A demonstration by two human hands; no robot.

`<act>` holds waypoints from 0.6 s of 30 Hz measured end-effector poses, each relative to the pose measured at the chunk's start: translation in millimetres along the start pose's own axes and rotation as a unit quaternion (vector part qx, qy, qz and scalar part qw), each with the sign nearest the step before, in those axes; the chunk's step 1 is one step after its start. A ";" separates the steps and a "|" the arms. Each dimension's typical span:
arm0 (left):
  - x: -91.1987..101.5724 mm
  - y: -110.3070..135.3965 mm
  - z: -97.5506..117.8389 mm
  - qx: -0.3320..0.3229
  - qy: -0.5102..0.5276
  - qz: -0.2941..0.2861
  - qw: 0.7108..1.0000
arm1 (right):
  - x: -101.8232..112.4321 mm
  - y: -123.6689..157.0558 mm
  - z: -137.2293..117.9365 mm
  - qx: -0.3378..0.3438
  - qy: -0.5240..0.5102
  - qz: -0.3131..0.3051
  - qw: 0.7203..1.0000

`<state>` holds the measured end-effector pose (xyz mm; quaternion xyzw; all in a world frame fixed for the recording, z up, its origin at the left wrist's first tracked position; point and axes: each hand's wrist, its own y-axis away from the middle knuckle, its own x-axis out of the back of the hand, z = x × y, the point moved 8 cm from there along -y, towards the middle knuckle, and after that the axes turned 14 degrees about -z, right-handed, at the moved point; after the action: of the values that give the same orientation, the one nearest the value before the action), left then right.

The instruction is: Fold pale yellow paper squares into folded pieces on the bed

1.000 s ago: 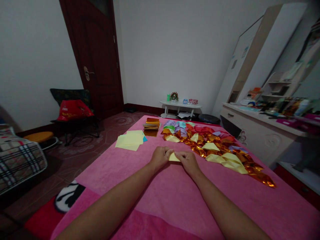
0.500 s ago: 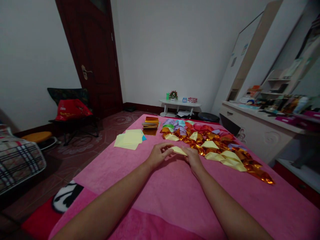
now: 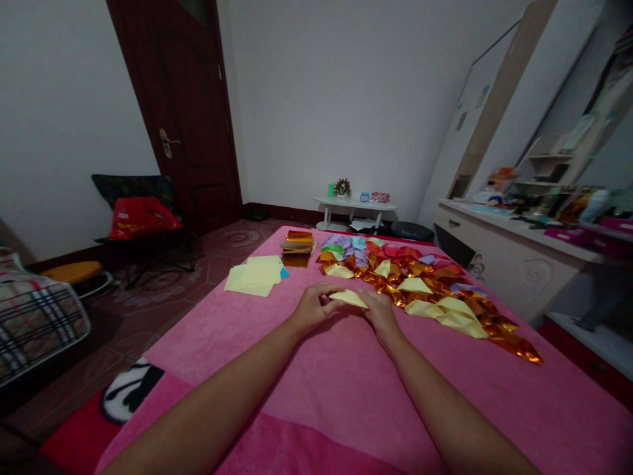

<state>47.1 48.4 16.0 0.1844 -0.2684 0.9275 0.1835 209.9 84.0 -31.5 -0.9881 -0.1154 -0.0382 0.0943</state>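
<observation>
Head view: two bare hands work on a bed or table spread with a pink cover (image 3: pixel 198 343). Between them, just above the cover near the middle, is a small folded yellow paper (image 3: pixel 349 299). The left hand (image 3: pixel 313 309) pinches its left end between thumb and curved fingers. The right hand (image 3: pixel 382 315) is closed around its right end, though its fingertips are mostly hidden.

The folding looks well along. To the right, a broad heap of folded pieces (image 3: pixel 416 285) fans out in shiny orange, yellow, red, purple, blue and green; they seem finished. The paper in hand appears partly folded; how many folds remain, I cannot tell. To the left, flat yellow sheets (image 3: pixel 250 277) overlap, with a blue corner (image 3: pixel 283 272) showing beneath, and behind them sits a stack of gold foil sheets (image 3: pixel 297 249). These look unfolded, so some work appears left.

Writing: a red bag (image 3: pixel 143 218) on a chair (image 3: pixel 131 187) at far left carries yellowish lettering, too small to read. Bottles (image 3: pixel 595 204) on the dresser (image 3: pixel 514 244) at right are blurred, and no brand can be made out.
</observation>
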 end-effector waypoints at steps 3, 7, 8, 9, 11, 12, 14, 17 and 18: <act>-0.7 -0.7 -2.7 -0.001 -0.008 -0.002 1.000 | -0.4 -0.2 -1.2 0.001 0.022 -0.004 1.000; -0.4 -1.0 -6.2 0.011 -0.015 0.001 1.000 | -1.9 4.3 -10.3 0.005 0.071 -0.001 0.997; 0.6 -1.0 -7.6 0.017 -0.015 0.004 1.000 | -2.3 6.1 -13.9 0.009 0.086 0.002 0.996; 1.8 -0.9 -9.2 0.023 -0.015 0.009 1.000 | -3.0 7.9 -17.7 0.014 0.100 0.005 0.995; 4.4 -0.8 -12.9 0.034 -0.014 0.017 0.999 | -5.0 10.9 -25.1 0.027 0.124 0.008 0.992; 5.6 -0.9 -14.9 0.039 -0.013 0.020 0.999 | -6.3 11.9 -28.1 0.034 0.134 0.009 0.990; 7.4 -1.0 -18.8 0.047 -0.012 0.025 0.999 | -9.4 12.9 -32.0 0.045 0.151 0.006 0.988; 7.9 -1.4 -22.8 0.055 -0.013 0.028 0.998 | -13.8 12.5 -33.8 0.058 0.172 -0.002 0.983; 7.6 -1.6 -23.4 0.056 -0.014 0.028 0.998 | -14.6 12.3 -33.8 0.062 0.179 -0.003 0.982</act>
<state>35.5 64.7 1.6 0.1998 -0.2233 0.9433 0.1427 196.8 62.5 -2.0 -0.9570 -0.1015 -0.2079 0.1748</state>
